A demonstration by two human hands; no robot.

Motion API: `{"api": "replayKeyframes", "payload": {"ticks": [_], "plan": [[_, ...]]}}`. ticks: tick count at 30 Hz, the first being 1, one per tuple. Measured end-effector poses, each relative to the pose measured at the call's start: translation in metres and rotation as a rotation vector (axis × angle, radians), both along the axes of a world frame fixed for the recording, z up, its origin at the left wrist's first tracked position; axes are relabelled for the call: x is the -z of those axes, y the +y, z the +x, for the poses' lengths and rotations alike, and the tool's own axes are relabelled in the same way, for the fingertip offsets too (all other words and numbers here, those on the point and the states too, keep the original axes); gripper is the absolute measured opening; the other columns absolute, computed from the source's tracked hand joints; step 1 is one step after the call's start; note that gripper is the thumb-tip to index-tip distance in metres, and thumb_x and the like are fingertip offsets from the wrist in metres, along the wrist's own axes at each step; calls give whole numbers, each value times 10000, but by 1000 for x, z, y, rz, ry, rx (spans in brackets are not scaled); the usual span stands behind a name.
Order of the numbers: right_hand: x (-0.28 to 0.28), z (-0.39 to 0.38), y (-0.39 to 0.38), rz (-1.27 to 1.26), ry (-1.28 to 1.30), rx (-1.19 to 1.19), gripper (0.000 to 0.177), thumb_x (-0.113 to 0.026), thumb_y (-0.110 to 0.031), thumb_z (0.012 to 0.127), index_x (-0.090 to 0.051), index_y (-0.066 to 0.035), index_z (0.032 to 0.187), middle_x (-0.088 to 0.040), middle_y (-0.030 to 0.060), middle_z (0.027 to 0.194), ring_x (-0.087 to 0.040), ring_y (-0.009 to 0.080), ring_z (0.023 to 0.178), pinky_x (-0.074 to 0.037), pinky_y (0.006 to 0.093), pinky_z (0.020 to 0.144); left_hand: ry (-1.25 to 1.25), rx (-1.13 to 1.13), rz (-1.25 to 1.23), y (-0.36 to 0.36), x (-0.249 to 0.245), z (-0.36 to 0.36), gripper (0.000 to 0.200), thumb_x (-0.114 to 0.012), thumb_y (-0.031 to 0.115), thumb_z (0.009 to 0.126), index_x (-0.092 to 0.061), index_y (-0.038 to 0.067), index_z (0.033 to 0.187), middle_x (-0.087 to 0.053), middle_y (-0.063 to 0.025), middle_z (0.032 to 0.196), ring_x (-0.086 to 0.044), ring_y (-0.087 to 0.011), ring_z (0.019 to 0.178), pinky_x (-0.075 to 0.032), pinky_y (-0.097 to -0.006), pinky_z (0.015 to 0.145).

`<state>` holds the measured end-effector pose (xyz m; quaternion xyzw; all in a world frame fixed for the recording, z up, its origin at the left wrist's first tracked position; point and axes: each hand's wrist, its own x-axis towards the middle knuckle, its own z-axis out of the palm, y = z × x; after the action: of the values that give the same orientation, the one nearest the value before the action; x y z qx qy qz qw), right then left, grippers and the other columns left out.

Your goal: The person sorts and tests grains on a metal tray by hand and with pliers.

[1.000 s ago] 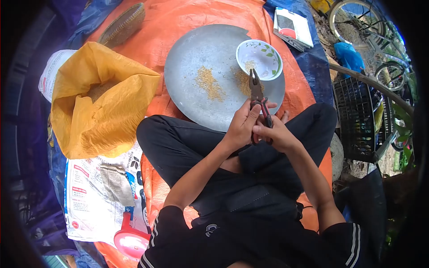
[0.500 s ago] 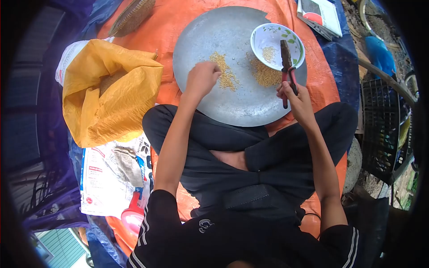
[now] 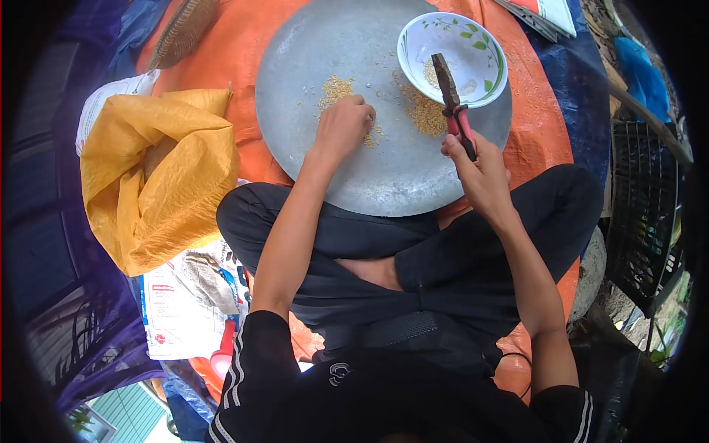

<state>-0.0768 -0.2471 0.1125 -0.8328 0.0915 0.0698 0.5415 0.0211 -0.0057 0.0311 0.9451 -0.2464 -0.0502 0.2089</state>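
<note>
My left hand (image 3: 346, 125) is closed, fingertips curled down at a small heap of golden, husked-looking grain (image 3: 337, 88) on a round grey metal tray (image 3: 303, 52). Whatever those fingers pinch is hidden. In my right hand (image 3: 484, 173) is a pair of pliers (image 3: 447, 85) with red-and-black handles, its dark jaws pointing up and away from me. The jaws pass in front of a white bowl (image 3: 480, 70) with green leaf patterns, which holds some pale grains. A larger heap of grain (image 3: 427, 114) lies on the tray beside the bowl.
A yellow sack (image 3: 177, 199) stands open to the left of my crossed legs. Below it lie a printed white bag (image 3: 173, 310) and a red-pink object (image 3: 224, 354). A woven basket (image 3: 185, 29) is at the upper left, a black crate (image 3: 642, 214) at the right. Orange tarp (image 3: 543, 140) covers the ground.
My left hand has come down to the smaller grain heap, covering its lower part. The pliers have tilted left, and their handles look closer together. The camera view has shifted slightly.
</note>
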Motion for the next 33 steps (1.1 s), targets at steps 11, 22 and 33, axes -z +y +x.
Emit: {"api": "replayKeyframes", "payload": {"ticks": [11, 22, 33], "plan": [[1, -3, 5, -70, -15, -36, 309, -625, -244, 973, -637, 53, 886, -602, 148, 763, -564, 253, 667, -423, 387, 629, -10, 59, 82, -3, -4, 0, 67, -692, 85, 811, -748, 70, 844, -670, -75, 868, -668, -285, 848, -534, -414, 744], [0, -4, 5, -77, -29, -51, 343, -631, -247, 971, -615, 79, 868, -568, 190, 780, -548, 326, 676, -409, 430, 642, -90, 51, 175, -4, 1, -6, 58, -682, 92, 790, -717, 47, 801, -645, -89, 833, -661, -291, 819, -524, -420, 714], [-2, -6, 6, -62, -43, -68, 321, -637, -231, 965, -628, 81, 889, -586, 220, 808, -583, 377, 712, -425, 448, 662, -40, 140, 137, -4, -3, -9, 103, -613, 89, 892, -609, -10, 920, -588, -156, 923, -617, -322, 893, -505, -418, 757]]}}
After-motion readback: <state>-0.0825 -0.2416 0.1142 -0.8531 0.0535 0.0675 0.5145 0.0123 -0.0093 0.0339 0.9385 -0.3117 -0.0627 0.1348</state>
